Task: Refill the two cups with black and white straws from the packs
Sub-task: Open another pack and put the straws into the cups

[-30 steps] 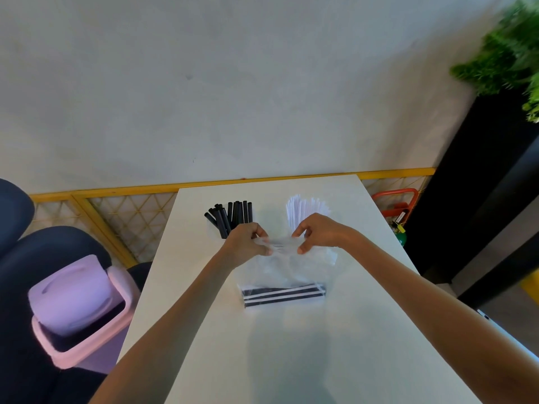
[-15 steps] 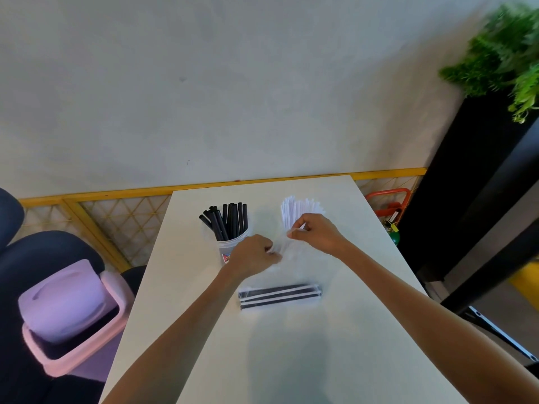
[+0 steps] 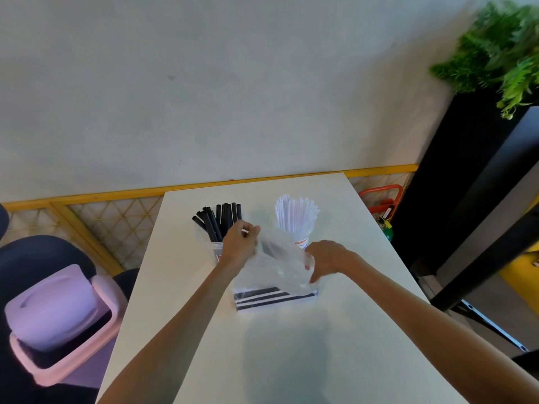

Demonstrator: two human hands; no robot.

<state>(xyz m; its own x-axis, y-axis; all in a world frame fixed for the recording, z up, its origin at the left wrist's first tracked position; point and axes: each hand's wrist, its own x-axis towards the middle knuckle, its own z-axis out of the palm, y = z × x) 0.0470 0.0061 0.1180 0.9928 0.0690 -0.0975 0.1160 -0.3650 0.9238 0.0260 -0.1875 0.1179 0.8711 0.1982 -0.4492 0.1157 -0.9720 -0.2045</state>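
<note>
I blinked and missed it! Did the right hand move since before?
Yes. The right hand has pulled back from the white straws, toward the pack lying nearer the person.

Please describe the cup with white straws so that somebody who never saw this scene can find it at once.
Find the white table before the pale wall; two cups stand side by side near its far edge. The wanted cup is the right one, behind the crumpled clear bag. It holds thin white straws, while its neighbour holds thicker black straws.
</note>
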